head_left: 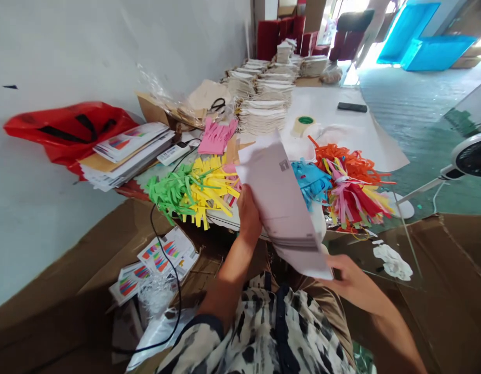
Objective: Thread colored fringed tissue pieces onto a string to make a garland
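Observation:
A stack of white paper sheets is held up at a slant over the table's front edge, between both my hands. My left hand grips its left side, thumb up against the edge. Lower down, my right hand pinches the bottom right corner; its fingers are partly hidden behind the paper. The top sheet has a small dark printed mark. Left of the stack lie yellow fringed paper strips and green ones. Blue fringe and a multicoloured paper tassel lie to its right.
Piles of stacked bags or packets stand at the back. Pink fringe, tape, scissors and a phone lie on the table. At left is a red bag; a fan stands right. A black cable hangs at the front.

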`<control>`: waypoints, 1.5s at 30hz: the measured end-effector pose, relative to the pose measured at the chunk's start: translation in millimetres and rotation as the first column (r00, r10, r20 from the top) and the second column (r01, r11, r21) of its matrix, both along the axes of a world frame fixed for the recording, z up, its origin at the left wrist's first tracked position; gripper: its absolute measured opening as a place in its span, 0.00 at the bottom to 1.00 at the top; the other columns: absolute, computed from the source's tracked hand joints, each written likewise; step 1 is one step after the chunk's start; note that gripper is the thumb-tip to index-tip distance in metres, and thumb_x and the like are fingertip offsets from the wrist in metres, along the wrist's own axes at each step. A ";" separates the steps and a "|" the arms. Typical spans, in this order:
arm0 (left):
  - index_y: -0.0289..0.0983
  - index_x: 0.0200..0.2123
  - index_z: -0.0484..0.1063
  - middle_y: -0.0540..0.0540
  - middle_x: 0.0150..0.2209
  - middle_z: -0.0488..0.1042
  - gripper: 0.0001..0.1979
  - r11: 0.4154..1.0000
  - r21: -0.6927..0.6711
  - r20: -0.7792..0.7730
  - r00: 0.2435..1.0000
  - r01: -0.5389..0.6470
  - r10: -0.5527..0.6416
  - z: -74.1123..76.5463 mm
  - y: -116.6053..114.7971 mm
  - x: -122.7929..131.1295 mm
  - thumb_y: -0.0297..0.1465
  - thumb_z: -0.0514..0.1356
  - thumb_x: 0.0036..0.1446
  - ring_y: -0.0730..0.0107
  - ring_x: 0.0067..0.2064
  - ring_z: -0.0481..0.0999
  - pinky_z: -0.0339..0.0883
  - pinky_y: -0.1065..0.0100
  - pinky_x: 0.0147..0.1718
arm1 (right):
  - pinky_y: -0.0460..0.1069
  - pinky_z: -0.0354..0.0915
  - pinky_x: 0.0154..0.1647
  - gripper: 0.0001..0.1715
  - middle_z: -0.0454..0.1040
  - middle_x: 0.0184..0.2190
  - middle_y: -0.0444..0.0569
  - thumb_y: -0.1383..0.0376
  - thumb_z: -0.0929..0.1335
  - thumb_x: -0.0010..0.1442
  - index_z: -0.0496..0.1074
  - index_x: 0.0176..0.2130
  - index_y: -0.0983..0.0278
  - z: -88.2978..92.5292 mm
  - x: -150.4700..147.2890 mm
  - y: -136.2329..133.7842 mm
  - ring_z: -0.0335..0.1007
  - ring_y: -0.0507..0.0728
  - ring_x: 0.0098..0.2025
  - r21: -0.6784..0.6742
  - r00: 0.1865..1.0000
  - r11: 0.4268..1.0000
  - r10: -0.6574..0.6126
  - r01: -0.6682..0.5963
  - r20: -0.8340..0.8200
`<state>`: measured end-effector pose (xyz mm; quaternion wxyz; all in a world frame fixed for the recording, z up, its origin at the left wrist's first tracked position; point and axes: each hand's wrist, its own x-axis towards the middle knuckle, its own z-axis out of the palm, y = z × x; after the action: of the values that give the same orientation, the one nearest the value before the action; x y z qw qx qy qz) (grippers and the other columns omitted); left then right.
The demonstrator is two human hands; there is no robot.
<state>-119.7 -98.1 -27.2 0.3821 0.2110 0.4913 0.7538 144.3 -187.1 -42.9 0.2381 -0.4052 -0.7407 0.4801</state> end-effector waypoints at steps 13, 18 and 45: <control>0.37 0.28 0.72 0.51 0.26 0.70 0.30 0.925 -0.167 -0.170 0.914 0.341 -0.367 -14.6 -88.0 26.8 0.59 0.63 0.62 0.72 0.29 0.63 0.59 0.70 0.26 | 0.58 0.73 0.61 0.35 0.77 0.62 0.54 0.40 0.59 0.74 0.74 0.65 0.56 46.8 -40.9 -0.7 0.75 0.65 0.63 0.054 0.761 0.793 -0.561 0.607 -0.325; 0.35 0.40 0.82 0.45 0.36 0.82 0.34 0.861 -0.159 0.130 0.875 0.482 -0.466 -18.6 -90.2 22.1 0.62 0.69 0.53 0.66 0.36 0.77 0.74 0.67 0.35 | 0.52 0.76 0.43 0.30 0.81 0.56 0.52 0.43 0.66 0.71 0.74 0.62 0.55 33.1 -34.5 2.1 0.80 0.62 0.49 -0.150 0.707 0.842 -0.521 0.519 -0.479; 0.39 0.19 0.61 0.54 0.18 0.57 0.38 0.867 -0.281 -0.163 0.870 0.411 -0.465 -51.0 -105.2 25.1 0.67 0.63 0.53 0.76 0.22 0.53 0.46 0.69 0.21 | 0.47 0.56 0.25 0.23 0.70 0.27 0.43 0.44 0.69 0.69 0.77 0.41 0.60 27.2 -27.4 -7.7 0.59 0.52 0.25 -0.128 0.590 0.680 -0.701 0.722 -0.400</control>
<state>-94.6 -203.3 -78.3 0.5082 0.3543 0.5565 0.5536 116.9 -194.8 -15.7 0.5716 -0.5486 -0.4592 0.4018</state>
